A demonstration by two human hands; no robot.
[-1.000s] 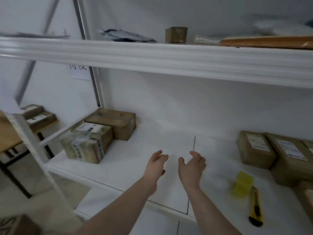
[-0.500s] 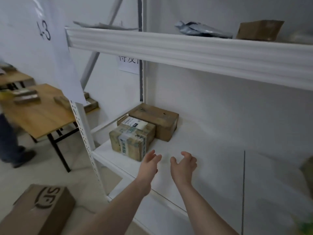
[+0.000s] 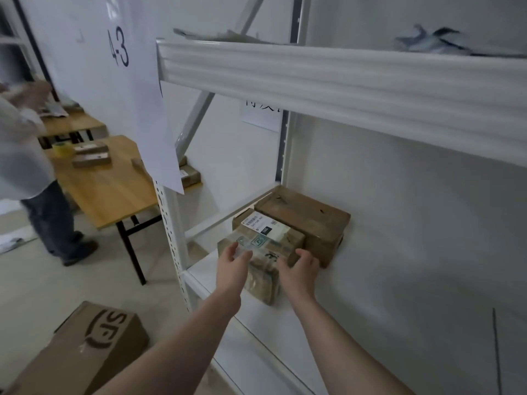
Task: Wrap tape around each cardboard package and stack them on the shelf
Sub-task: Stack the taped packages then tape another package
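Observation:
A small cardboard package [image 3: 266, 238], wrapped in clear tape and bearing a white label, sits near the left end of the white shelf board [image 3: 370, 295]. My left hand [image 3: 232, 266] grips its left side, fingers over the top edge. My right hand [image 3: 301, 270] grips its right side with curled fingers. A larger brown cardboard box [image 3: 310, 220] lies right behind it, against the back wall. A roll of yellowish tape [image 3: 63, 149] stands on the wooden table [image 3: 114, 189] at the left, beside several flat packages [image 3: 91, 159].
The upper shelf beam [image 3: 342, 81] runs overhead. A perforated white upright [image 3: 171, 238] stands just left of my hands, with a hanging paper sheet [image 3: 128, 81] marked 4-3. An SF carton [image 3: 85, 346] lies on the floor. A person [image 3: 25, 155] stands by the table.
The view has swung left along the shelf. Both hands moved forward from mid-air and closed on the taped package; the knife and the right-hand boxes have left the view.

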